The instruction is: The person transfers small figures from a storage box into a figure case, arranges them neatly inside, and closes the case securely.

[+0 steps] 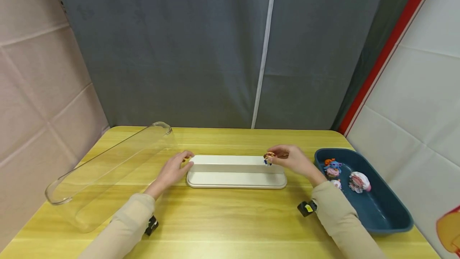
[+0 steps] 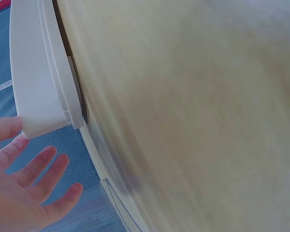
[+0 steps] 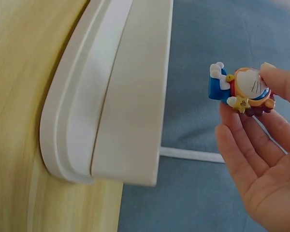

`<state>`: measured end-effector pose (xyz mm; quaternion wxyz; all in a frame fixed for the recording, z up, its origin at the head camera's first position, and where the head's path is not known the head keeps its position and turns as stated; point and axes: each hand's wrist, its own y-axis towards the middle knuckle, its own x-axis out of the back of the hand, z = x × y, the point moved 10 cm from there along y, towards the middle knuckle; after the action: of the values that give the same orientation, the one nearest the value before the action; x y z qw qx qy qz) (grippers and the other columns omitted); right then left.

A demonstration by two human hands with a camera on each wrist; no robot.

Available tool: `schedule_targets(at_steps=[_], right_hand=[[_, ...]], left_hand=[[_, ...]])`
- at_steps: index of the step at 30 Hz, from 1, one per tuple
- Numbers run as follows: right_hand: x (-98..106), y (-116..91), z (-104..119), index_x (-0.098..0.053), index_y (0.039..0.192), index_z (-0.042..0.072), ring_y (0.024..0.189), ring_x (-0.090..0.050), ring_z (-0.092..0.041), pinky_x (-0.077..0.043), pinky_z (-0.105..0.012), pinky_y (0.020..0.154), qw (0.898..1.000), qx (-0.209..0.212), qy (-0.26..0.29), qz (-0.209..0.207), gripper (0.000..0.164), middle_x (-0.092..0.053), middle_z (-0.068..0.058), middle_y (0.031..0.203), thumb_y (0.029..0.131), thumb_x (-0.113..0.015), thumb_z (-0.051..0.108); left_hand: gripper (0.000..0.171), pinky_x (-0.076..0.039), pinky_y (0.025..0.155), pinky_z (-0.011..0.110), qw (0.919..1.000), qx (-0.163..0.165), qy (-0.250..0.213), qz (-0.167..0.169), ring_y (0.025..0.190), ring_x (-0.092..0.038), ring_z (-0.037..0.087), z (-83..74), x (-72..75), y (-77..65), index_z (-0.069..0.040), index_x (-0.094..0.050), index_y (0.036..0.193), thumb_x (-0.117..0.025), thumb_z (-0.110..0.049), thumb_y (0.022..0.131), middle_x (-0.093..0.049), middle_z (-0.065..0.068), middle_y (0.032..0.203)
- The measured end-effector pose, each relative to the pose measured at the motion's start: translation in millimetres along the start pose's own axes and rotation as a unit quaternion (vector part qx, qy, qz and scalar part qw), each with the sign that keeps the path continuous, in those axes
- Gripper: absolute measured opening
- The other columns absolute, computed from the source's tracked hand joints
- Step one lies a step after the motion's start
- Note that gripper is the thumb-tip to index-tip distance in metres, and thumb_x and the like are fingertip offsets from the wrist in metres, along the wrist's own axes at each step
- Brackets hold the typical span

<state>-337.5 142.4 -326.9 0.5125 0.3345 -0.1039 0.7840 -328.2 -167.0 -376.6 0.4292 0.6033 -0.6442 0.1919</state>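
White plastic stepped display stand (image 1: pixel 235 178), one, set at the centre of the frame on a wood-grain tabletop (image 1: pixel 230 223); a raised ledge is carried along its rear.

Whiskered cartoon figurine (image 3: pixel 249 89), one, right of centre; finished in orange, blue and white, with a yellow star. It is pinched between the thumb and fingers of the right hand (image 1: pixel 292 159) and held clear of the stand, near its right end.

Left hand (image 1: pixel 172 171), fingers spread, thumb tip placed against the stand's left end; nothing is carried in it.

Transparent cover (image 1: pixel 118 163), open-sided, laid diagonally on the tabletop at centre left.

Dark blue plastic bin (image 1: pixel 375 211), placed at lower right. Several small figurines (image 1: pixel 332 169) are grouped at its left side, their details too small to be told; a pink-and-white figurine (image 1: pixel 359 182) is set apart from them.

Beige sleeves (image 1: pixel 122 219), two, lower frame; a black wrist device (image 1: pixel 306 208) is worn at each cuff.

Grey curtain (image 1: pixel 172 51), hung across the upper frame, divided by a pale vertical strip (image 1: pixel 264 51).
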Motion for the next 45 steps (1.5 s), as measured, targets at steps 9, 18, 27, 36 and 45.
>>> schedule_targets(at_steps=[9,18,27,36,45], right_hand=[[-23.7,-0.5,41.3,-0.057,0.107,-0.010,0.087,-0.057,-0.029,-0.048,-0.033,0.073,0.999,0.036,0.018,0.035,0.028,-0.060,-0.018,0.096,0.083,-0.061,0.004],[-50.4,6.5,49.9,-0.057,0.105,-0.012,0.087,-0.057,-0.029,-0.047,-0.033,0.075,0.995,0.063,0.037,0.064,0.027,-0.061,-0.019,0.095,0.082,-0.060,0.001],[-73.2,15.4,59.3,-0.056,0.106,-0.012,0.086,-0.057,-0.030,-0.047,-0.032,0.074,0.992,0.068,0.058,0.089,0.027,-0.061,-0.020,0.096,0.081,-0.060,-0.001],[-92.9,23.8,69.8,-0.058,0.105,-0.009,0.088,-0.057,-0.030,-0.047,-0.032,0.077,0.988,0.077,0.068,0.117,0.026,-0.060,-0.020,0.097,0.081,-0.060,-0.001],[-105.4,27.5,71.8,-0.057,0.106,-0.011,0.090,-0.057,-0.029,-0.046,-0.035,0.079,0.986,0.073,0.074,0.130,0.026,-0.060,-0.020,0.097,0.082,-0.059,-0.001]], left_hand=[[0.024,-0.041,0.082,0.044,1.0000,0.004,0.003,0.001,0.099,-0.051,0.030,0.7,-0.6,0.1,-0.008,-0.054,0.110,-0.054,-0.019,0.089,-0.054,0.013,0.109],[0.023,-0.041,0.082,0.043,1.0000,-0.003,0.000,-0.003,0.099,-0.051,0.030,-1.5,0.3,-0.7,-0.007,-0.055,0.109,-0.055,-0.018,0.088,-0.055,0.014,0.108],[0.024,-0.041,0.082,0.044,1.0000,0.002,-0.001,-0.001,0.099,-0.051,0.031,-1.0,0.2,-0.4,-0.006,-0.054,0.110,-0.055,-0.017,0.088,-0.055,0.014,0.109],[0.024,-0.041,0.082,0.045,1.0000,0.005,0.002,0.001,0.099,-0.051,0.031,-0.3,0.3,-0.2,-0.007,-0.054,0.110,-0.055,-0.017,0.088,-0.055,0.014,0.109],[0.024,-0.041,0.082,0.044,1.0000,0.004,0.007,0.001,0.097,-0.052,0.030,-1.0,0.2,-0.2,-0.008,-0.054,0.110,-0.055,-0.019,0.088,-0.056,0.014,0.109]])
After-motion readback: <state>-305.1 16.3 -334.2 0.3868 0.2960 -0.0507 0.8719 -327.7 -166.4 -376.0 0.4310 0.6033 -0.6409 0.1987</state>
